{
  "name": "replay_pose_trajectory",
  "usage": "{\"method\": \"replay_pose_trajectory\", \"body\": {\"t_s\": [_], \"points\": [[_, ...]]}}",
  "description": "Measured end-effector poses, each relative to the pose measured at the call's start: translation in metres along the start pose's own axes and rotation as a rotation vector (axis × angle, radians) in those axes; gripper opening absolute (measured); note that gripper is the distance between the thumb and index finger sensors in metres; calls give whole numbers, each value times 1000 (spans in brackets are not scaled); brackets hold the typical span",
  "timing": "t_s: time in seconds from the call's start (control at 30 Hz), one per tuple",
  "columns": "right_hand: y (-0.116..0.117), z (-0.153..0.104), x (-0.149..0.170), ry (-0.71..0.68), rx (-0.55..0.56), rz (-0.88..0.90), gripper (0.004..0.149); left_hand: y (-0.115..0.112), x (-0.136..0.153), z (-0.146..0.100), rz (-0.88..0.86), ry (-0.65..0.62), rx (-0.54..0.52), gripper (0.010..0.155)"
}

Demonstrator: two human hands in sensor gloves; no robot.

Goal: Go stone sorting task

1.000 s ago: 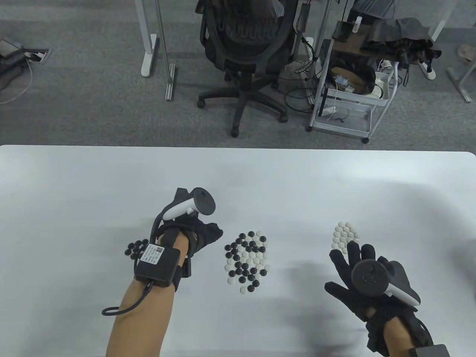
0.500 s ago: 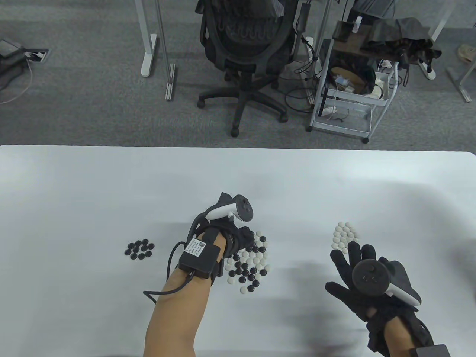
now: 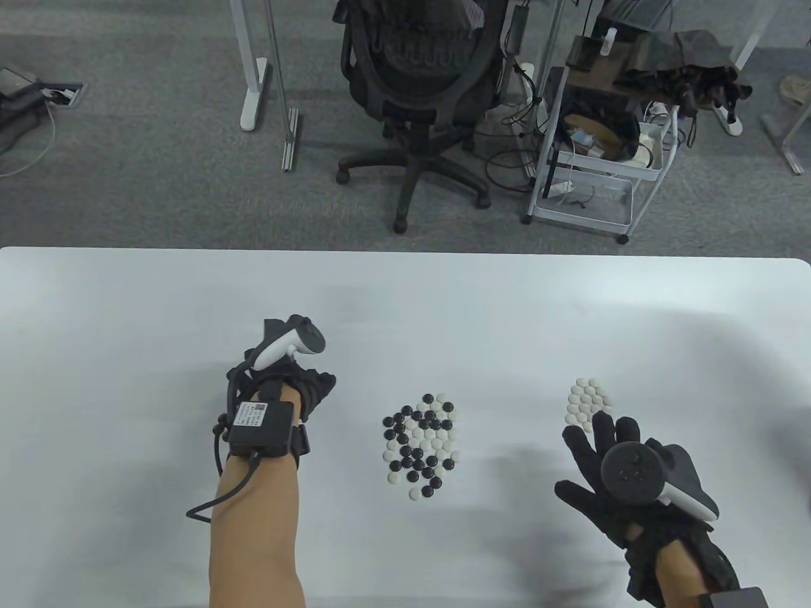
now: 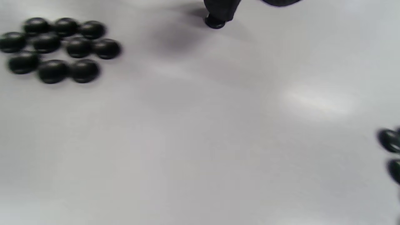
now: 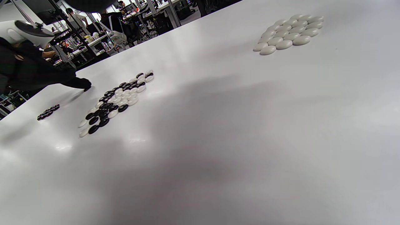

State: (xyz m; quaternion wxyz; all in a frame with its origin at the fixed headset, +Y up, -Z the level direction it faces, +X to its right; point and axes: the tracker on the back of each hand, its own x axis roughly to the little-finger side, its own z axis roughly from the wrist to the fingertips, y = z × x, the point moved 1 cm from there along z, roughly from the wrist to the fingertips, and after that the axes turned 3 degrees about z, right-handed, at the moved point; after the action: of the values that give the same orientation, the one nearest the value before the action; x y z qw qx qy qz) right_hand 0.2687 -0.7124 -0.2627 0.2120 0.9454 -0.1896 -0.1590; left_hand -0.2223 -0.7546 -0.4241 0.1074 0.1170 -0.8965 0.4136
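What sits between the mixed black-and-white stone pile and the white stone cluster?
Nothing: bare white tabletop separates the mixed black-and-white stone pile from the white stone cluster. Table and right wrist views both show it.

In the table view, the left hand (image 3: 298, 389) and its forearm are covering most of the black stone group (image 3: 218, 427) at the lower left of the frame, so only a stone or two is peeking out beside the wrist box. The left wrist view is showing that group (image 4: 59, 48) blurred at the upper left, with the frame's left edge possibly clipping it. At its top edge, only a gloved fingertip (image 4: 218, 12) is reaching in over a dark stone (image 4: 215, 23); whether it is pinching or merely touching is staying unclear. At that view's right edge, stones of the mixed pile (image 4: 390, 150) are being cut off.
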Motion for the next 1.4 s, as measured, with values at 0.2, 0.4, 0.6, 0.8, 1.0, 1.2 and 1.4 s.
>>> {"method": "replay_pose_trajectory", "body": {"t_s": [0.2, 0.4, 0.6, 0.8, 1.0, 1.2, 1.4], "points": [[1, 1, 0, 2, -6, -2, 81, 7, 45, -6, -83, 91, -19, 69], [2, 1, 0, 4, -14, -3, 81, 5, 59, -11, -87, 112, -28, 69], [2, 2, -1, 2, -20, -7, 81, 3, 68, -14, -94, 119, -26, 69], [3, 2, -1, 0, -19, -6, 81, 1, 70, -17, -87, 118, -8, 70], [2, 2, -1, -6, -13, -6, 81, 6, 59, -27, -63, 72, -34, 70], [2, 2, -2, -8, -14, -6, 80, 6, 3, -41, 33, -124, -29, 69], [3, 2, -2, -6, -14, -8, 81, -20, -92, -50, 243, -383, 21, 67]]}}
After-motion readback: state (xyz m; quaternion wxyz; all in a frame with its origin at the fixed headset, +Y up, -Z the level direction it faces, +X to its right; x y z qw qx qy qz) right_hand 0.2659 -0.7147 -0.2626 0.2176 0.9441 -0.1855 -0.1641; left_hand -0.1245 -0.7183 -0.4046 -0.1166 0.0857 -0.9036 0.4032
